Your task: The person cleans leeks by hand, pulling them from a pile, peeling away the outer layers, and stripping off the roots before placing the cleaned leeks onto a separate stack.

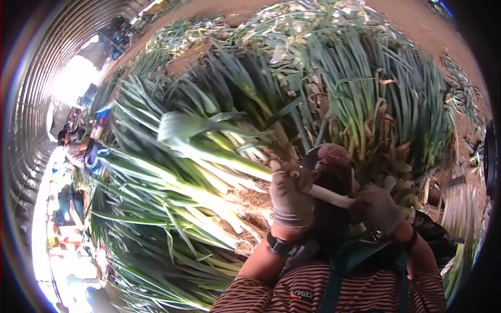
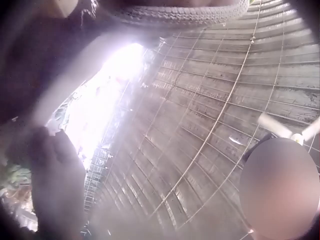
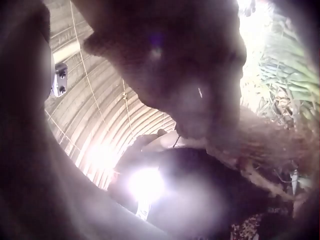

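In the head view my gloved left hand [image 1: 292,195] grips a leek [image 1: 331,197] around its pale shaft. The leek's green leaves stretch away to the upper left, blurred at their tip. My gloved right hand [image 1: 378,208] holds the lower, root end of the same leek, its fingers partly hidden in shadow. Below the shaft, a dark shape covers my lap. Close by on the left, a pile of leeks [image 1: 209,195] lies with its roots toward me. Both wrist views are dark and hazy around the hands.
More leeks [image 1: 360,99] stand bunched at the back right, with loose trimmings [image 1: 276,31] beyond. Pale stalks [image 1: 462,208] lie at the far right. Another person [image 1: 81,148] is at the left, under a ribbed curved roof [image 2: 200,125].
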The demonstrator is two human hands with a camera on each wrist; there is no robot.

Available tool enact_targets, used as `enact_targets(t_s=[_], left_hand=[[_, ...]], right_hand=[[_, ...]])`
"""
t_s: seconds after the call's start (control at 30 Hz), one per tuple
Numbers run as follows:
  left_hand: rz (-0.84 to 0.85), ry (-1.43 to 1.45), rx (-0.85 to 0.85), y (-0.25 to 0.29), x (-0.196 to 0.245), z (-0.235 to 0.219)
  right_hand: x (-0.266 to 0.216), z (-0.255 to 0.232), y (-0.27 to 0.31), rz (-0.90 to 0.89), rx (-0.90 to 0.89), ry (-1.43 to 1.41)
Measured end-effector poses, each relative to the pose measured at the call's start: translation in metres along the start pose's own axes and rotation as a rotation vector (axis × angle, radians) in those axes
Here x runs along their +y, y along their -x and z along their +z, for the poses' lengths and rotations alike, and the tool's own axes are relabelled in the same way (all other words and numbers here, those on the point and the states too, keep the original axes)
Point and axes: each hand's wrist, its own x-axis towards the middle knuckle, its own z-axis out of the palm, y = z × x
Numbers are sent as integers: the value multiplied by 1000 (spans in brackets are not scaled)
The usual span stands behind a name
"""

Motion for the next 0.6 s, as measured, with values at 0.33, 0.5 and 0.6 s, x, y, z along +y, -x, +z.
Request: enact_targets(t_s=[0.33, 0.5, 0.6], left_hand=[[-97, 126, -221, -6, 20, -9], [-136, 95, -357, -2, 31, -5], [-197, 107, -402, 0, 41, 2]], right_hand=[[6, 28, 2, -158, 3, 5], [-4, 44, 3, -125, 105, -49], [0, 49, -4, -70, 119, -161]])
